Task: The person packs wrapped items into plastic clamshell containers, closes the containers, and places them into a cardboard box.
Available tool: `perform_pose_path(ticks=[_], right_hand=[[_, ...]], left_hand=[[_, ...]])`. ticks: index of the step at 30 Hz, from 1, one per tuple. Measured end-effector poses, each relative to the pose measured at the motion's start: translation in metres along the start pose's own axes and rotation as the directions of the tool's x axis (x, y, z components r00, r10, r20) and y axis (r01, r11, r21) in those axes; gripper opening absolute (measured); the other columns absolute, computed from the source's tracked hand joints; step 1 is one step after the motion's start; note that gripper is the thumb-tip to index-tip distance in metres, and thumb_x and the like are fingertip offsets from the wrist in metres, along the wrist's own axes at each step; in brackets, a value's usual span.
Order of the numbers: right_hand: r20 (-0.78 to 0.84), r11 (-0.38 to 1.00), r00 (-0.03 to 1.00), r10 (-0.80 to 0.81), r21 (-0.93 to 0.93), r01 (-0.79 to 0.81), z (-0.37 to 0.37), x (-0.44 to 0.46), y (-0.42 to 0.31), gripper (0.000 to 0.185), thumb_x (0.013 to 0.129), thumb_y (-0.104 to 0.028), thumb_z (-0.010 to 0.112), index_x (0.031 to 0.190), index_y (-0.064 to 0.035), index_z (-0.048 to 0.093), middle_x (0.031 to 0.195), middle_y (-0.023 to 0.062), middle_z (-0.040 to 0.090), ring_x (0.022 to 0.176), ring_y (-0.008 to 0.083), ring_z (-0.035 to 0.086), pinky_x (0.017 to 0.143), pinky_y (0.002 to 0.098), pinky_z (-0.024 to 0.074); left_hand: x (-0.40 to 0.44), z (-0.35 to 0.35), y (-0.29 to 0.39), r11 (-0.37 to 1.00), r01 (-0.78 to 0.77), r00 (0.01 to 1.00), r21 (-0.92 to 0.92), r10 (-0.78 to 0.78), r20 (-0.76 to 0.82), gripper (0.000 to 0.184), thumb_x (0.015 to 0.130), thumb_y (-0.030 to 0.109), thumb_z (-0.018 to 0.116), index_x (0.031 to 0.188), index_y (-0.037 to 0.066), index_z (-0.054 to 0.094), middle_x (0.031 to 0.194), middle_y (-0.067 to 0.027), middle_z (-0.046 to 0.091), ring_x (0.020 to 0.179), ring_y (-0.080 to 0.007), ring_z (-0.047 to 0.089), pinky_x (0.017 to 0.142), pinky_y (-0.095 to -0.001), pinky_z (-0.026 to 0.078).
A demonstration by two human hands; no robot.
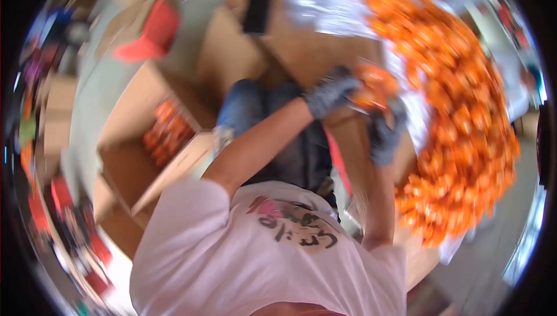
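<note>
A blurred bundle of shiny orange pieces (376, 85), seemingly in clear plastic, is held between my two gloved hands. My left hand (333, 91), in a dark grey glove, grips its left side. My right hand (387, 134), also in a grey glove, has its fingers against the lower right side. Motion blur hides the exact finger positions and the kind of pieces. Close to my right hand lies a large heap of similar orange pieces (458, 118), spread in a curve along the right.
An open cardboard box (130, 171) on the left holds several orange packs (168, 133). Beyond it lies a red cap (154, 31). A black phone-like slab (257, 13) rests on cardboard ahead. Silvery plastic sheeting (331, 5) lies beside the heap. My legs (278, 142) are below my arms.
</note>
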State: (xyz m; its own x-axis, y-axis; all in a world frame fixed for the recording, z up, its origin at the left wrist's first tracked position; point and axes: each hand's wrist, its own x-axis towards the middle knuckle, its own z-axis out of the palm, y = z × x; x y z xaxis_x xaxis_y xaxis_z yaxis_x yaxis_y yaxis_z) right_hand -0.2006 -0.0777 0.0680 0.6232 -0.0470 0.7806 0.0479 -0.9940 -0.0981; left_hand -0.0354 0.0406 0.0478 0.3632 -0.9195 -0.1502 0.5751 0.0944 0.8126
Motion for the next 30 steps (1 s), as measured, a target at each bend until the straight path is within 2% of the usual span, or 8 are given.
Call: perform_pose_path(ticks=[2,9,14,17,19,22,24,30], right_hand=[[0.046,0.993,0.999,0.002,0.122,-0.008,-0.004,0.014,-0.026,0.037,0.076,-0.006,0.069,0.11,-0.0148,0.055,0.12,0.012,0.05,0.112,0.0358,0.051,0.092,0.045,0.0438],[0.329,0.752,0.944,0.027,0.616,-0.236,-0.011,0.062,-0.111,0.042,0.071,-0.014,0.078,0.108,-0.0111,0.059,0.133,0.0133,0.043,0.119,0.0349,0.05,0.097,0.0439,0.0432],[0.288,0.87,0.935,0.209,0.381,-0.312,-0.009,0.065,-0.1,0.033,0.087,-0.024,0.063,0.108,0.0014,0.059,0.111,0.0128,0.059,0.113,0.0308,0.05,0.098,0.0411,0.039],[0.283,0.841,0.925,0.253,0.408,-0.355,-0.003,0.052,-0.089,0.03,0.091,-0.023,0.058,0.106,0.0029,0.059,0.11,0.0147,0.059,0.11,0.0301,0.052,0.097,0.0392,0.0404],[0.29,0.892,0.93,0.224,0.323,-0.315,0.0,0.05,-0.088,0.026,0.091,-0.019,0.058,0.102,0.0039,0.06,0.11,0.0165,0.059,0.106,0.0304,0.055,0.095,0.0394,0.0419],[0.329,0.912,0.922,0.205,0.277,-0.302,0.005,0.048,-0.092,0.023,0.091,-0.016,0.057,0.102,0.0043,0.061,0.111,0.018,0.059,0.103,0.0302,0.056,0.093,0.0391,0.0438],[0.35,0.909,0.909,0.226,0.26,-0.326,0.005,0.045,-0.095,0.023,0.091,-0.015,0.057,0.103,0.004,0.061,0.111,0.018,0.059,0.103,0.0299,0.057,0.093,0.0391,0.044],[0.415,0.874,0.841,0.347,0.181,-0.451,0.0,0.031,-0.099,0.022,0.09,-0.012,0.059,0.106,0.0034,0.06,0.112,0.0159,0.06,0.101,0.0265,0.058,0.092,0.0372,0.0453]], left_hand=[[-0.051,0.023,0.043,0.826,0.129,0.969,-0.549,0.013,0.247,0.043,0.086,0.025,0.064,0.123,0.007,0.05,0.117,-0.0086,0.059,0.106,-0.0205,0.059,0.085,-0.0369,0.053],[-0.192,-0.056,0.081,0.879,-0.23,0.972,-0.417,0.225,-0.062,0.049,0.082,0.02,0.068,0.123,0.002,0.047,0.117,-0.009,0.057,0.107,-0.0192,0.057,0.097,-0.0338,0.043],[-0.364,-0.161,0.1,0.918,-0.299,0.8,-0.261,0.092,-0.593,0.055,0.081,0.021,0.069,0.128,0.006,0.046,0.127,-0.011,0.052,0.116,-0.0237,0.052,0.101,-0.0372,0.042],[-0.433,-0.259,0.058,0.707,0.061,0.749,0.705,0.434,-0.5,0.065,0.075,0.026,0.074,0.129,0.006,0.044,0.125,-0.0094,0.051,0.118,-0.0219,0.049,0.1,-0.0395,0.042],[-0.467,-0.319,0.012,0.915,-0.184,0.579,-0.359,-0.193,-0.792,0.046,0.076,0.018,0.062,0.12,0.01,0.05,0.114,-0.0074,0.057,0.106,-0.0289,0.056,0.091,-0.0511,0.046],[-0.484,-0.368,-0.051,0.965,0.119,0.625,-0.235,-0.257,-0.737,0.036,0.071,0.048,0.067,0.09,0.018,0.059,0.082,-0.0036,0.059,0.081,-0.0201,0.058,0.078,-0.0314,0.048],[-0.504,-0.445,-0.135,-0.021,0.532,0.845,0.846,-0.056,-0.532,0.04,0.058,0.056,0.071,0.077,0.022,0.06,0.068,-0.002,0.051,0.072,-0.019,0.055,0.068,-0.0338,0.045],[-0.486,-0.448,-0.165,-0.326,0.384,0.849,0.864,-0.243,-0.469,0.042,0.064,0.051,0.072,0.076,0.015,0.054,0.066,-0.0018,0.045,0.067,-0.0202,0.047,0.064,-0.0319,0.044]])
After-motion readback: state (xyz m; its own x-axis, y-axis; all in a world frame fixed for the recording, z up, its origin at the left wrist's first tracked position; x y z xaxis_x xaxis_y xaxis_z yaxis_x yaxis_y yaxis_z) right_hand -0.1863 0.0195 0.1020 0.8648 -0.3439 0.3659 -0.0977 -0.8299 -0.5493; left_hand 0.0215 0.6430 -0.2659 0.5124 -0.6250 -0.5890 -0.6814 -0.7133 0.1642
